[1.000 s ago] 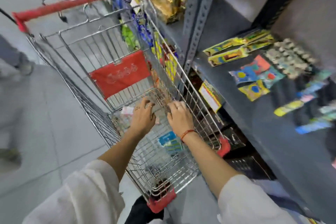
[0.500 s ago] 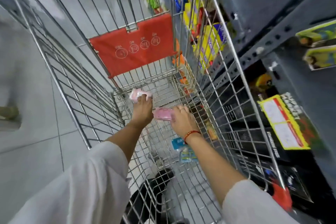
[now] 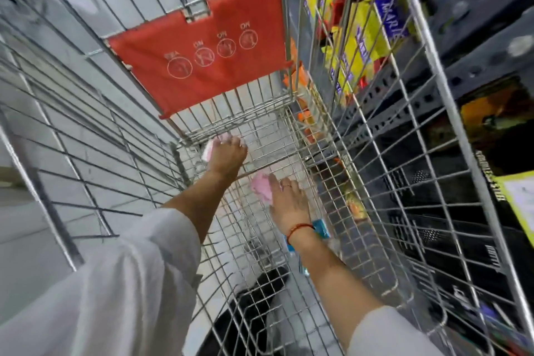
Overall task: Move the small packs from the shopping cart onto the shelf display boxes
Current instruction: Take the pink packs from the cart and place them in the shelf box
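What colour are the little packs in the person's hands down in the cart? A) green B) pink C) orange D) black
B: the left hand and the right hand each hold a pink pack, one by the left fingers and one under the right, low in the wire cart.

Pink packs [image 3: 261, 186], red seat flap [image 3: 202, 46], silver wire cart [image 3: 375, 153], yellow packets [image 3: 361, 37]
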